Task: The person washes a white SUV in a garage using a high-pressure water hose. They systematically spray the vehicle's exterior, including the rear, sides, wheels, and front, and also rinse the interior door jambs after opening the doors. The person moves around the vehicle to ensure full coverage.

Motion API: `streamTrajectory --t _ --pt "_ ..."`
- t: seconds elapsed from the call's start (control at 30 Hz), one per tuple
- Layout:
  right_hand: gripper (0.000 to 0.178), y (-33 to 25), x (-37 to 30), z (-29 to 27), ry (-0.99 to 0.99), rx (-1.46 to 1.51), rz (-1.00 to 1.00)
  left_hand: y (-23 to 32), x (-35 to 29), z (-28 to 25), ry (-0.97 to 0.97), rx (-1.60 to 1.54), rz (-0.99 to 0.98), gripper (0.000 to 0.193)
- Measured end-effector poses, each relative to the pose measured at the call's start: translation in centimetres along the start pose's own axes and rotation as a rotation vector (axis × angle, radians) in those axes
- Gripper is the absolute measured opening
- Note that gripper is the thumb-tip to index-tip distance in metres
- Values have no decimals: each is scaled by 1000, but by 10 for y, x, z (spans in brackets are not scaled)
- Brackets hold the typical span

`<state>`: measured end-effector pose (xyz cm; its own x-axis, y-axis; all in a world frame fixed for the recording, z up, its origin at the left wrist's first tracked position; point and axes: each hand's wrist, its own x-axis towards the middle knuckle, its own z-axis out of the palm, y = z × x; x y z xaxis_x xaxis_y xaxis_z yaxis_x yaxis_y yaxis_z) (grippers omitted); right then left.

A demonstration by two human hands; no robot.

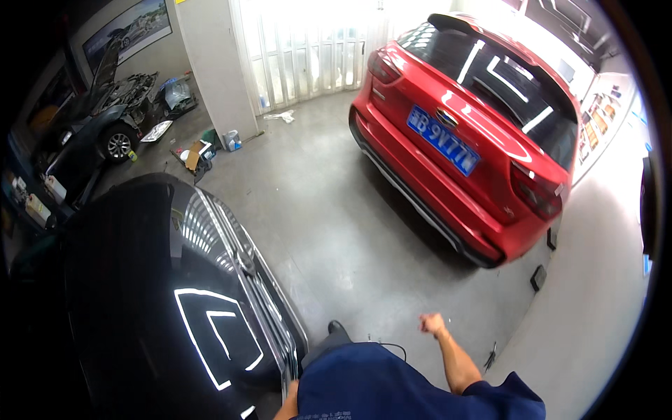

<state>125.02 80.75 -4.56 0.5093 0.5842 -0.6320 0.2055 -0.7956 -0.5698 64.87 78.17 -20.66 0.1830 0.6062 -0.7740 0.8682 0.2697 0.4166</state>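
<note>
Your right hand point(432, 323) hangs over the grey floor point(350, 273), between your body and the red SUV point(427, 178), well apart from it. Its fingers look loosely bent with nothing visible in them; you cannot tell whether they press together. Your left forearm point(287, 404) shows at the lower edge, just beside the black car point(119, 280); that hand is hidden, so its state cannot be told. The black car stands at your left, an emblem point(244, 263) on its chrome-trimmed grille point(262, 301). The SUV's tailgate ahead carries a blue licence plate point(442, 141) with white characters, a central badge point(446, 118) and smaller lettering near its lower right. White print point(334, 415) marks your navy shirt point(392, 381).
</note>
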Motion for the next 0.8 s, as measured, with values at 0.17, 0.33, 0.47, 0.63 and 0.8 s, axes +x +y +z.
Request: streamTrajectory --t 0.17,0.33,0.47,0.63,0.8 --pt "38 -23 80 46 -413 -480 -146 224 206 -252 241 -412 109 15" --pt "27 -123 241 72 -479 27 676 421 364 -494 404 -632 182 14" --pt "20 -300 467 64 -592 -450 171 462 475 -578 431 -926 91 13" --pt "31 -641 752 36 22 -549 -429 500 579 -579 353 -543 -157 18" --pt "25 -1004 931 -18 -81 -152 -553 611 701 -636 96 -320 -398 19"
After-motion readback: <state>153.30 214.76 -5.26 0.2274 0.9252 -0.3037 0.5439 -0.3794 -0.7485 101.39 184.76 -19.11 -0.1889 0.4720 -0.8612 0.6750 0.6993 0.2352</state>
